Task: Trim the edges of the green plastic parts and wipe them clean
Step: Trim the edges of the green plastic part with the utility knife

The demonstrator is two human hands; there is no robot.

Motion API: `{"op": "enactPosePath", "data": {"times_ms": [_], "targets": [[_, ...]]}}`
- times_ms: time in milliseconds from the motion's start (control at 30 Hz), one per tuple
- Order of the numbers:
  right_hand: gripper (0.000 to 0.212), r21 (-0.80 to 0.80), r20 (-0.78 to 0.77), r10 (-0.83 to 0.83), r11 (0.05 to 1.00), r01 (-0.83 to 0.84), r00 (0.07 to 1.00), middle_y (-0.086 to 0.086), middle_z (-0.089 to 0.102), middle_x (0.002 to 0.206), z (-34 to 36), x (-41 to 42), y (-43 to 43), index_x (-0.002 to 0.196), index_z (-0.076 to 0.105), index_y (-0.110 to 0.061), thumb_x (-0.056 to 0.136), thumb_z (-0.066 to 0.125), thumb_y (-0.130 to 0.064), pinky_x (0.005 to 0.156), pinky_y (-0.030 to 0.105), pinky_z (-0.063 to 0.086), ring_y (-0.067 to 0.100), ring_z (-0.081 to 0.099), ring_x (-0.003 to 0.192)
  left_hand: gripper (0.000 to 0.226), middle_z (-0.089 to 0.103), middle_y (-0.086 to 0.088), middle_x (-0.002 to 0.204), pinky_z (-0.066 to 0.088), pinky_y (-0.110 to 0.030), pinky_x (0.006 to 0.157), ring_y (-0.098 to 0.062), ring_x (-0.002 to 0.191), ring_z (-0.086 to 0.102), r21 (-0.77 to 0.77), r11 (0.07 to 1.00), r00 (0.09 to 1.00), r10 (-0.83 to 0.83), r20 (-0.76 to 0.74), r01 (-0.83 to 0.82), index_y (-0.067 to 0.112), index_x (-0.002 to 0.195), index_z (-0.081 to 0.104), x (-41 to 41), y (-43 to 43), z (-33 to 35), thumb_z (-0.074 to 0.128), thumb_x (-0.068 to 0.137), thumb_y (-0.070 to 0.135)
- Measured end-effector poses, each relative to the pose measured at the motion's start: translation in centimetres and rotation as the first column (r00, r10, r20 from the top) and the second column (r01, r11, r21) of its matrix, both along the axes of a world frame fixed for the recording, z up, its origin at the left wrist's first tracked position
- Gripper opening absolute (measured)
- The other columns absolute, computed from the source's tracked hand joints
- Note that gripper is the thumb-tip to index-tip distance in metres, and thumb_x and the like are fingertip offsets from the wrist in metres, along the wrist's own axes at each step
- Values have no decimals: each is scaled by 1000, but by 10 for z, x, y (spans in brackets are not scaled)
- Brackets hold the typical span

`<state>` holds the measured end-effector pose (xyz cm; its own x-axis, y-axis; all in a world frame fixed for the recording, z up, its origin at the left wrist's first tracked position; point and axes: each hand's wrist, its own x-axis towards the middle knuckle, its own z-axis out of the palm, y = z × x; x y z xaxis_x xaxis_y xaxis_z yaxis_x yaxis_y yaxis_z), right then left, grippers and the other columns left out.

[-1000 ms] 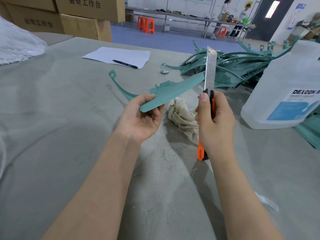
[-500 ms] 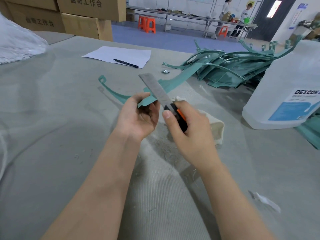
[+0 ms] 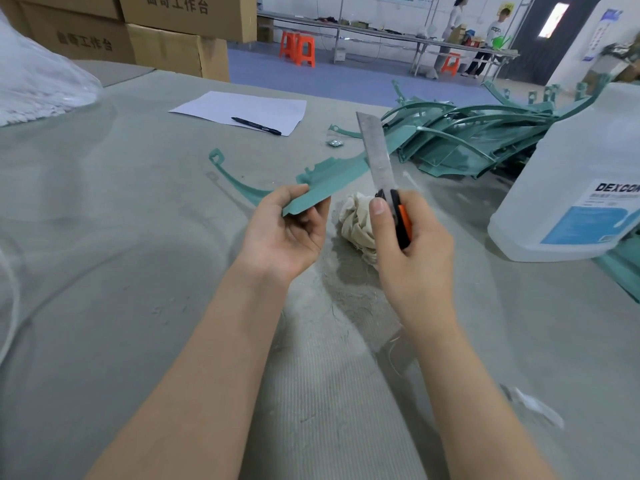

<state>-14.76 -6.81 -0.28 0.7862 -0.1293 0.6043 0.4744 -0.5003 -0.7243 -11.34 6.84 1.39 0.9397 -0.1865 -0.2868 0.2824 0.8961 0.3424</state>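
The person's 2 hands are raised close together above the counter (image 3: 138, 271), not touching each other. The left hand (image 3: 287, 233) grips the near end of a long, curved green plastic part (image 3: 325, 183), thumb on top and fingers curled beneath. The right hand (image 3: 412, 258) is wrapped round the orange-and-black handle of a utility knife (image 3: 379, 161), whose long blade points up and crosses the part. A crumpled cloth (image 3: 356, 221) lies on the counter between the hands. Beyond is a pile of green parts (image 3: 485, 133), and to the right a white jug (image 3: 581, 188).
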Motion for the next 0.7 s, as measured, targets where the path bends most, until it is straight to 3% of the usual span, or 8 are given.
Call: {"op": "enactPosePath", "data": {"times_ms": [133,300,367,433,533,633,700], "targets": [[13,-59,15,12,998,-12,1000,-12,45,58,-1,-3,3,88,54,-23,97,55,-31,55,10,33,0,45,56,10,69,-9,86,45,-11,40,-15,57,69,-33,999,1000,2,-4,-2,4,77,60,-1,0,0,52,83,3],[10,-205,13,90,975,-85,996,-16,45,62,-4,-4,11,88,50,-28,93,52,-37,57,13,32,0,45,59,29,66,-5,68,45,-12,39,-12,48,64,-47,998,999,27,-18,-28,0,63,64,3,3,-2,49,87,7],[11,-250,3,122,961,-117,993,-20,44,64,-6,-5,14,89,53,-27,93,52,-37,58,14,31,0,43,60,21,59,-1,78,50,-11,58,-6,55,57,-32,999,999,33,-19,-33,1,65,65,6,3,-4,51,80,5],[18,-271,-13,159,950,-157,987,-23,42,66,-8,-5,15,93,60,-22,93,52,-38,60,18,33,-3,43,63,27,61,-1,79,46,-16,78,-4,67,49,-37,998,999,44,-1,-44,0,54,67,8,3,-6,52,77,5],[22,-291,-21,204,935,-201,979,-25,42,68,-9,-6,16,98,64,-19,93,53,-38,62,19,33,-6,43,64,40,69,-10,68,47,-16,67,-8,63,60,-33,997,997,71,7,-71,0,55,68,9,4,-9,47,89,7],[20,-268,-5,162,951,-157,987,-24,44,68,-8,-6,16,98,63,-20,93,54,-37,61,21,35,0,43,64,31,67,-7,74,48,-15,72,-5,71,55,-20,996,996,82,-29,-83,2,66,67,9,6,-7,48,88,9],[19,-202,17,82,976,-77,996,-18,48,68,-7,-4,14,96,61,-21,93,53,-38,59,23,36,4,46,64,18,67,-5,72,49,-10,52,-7,58,62,-17,996,995,87,-39,-88,4,76,62,7,5,-6,48,87,7]]}}
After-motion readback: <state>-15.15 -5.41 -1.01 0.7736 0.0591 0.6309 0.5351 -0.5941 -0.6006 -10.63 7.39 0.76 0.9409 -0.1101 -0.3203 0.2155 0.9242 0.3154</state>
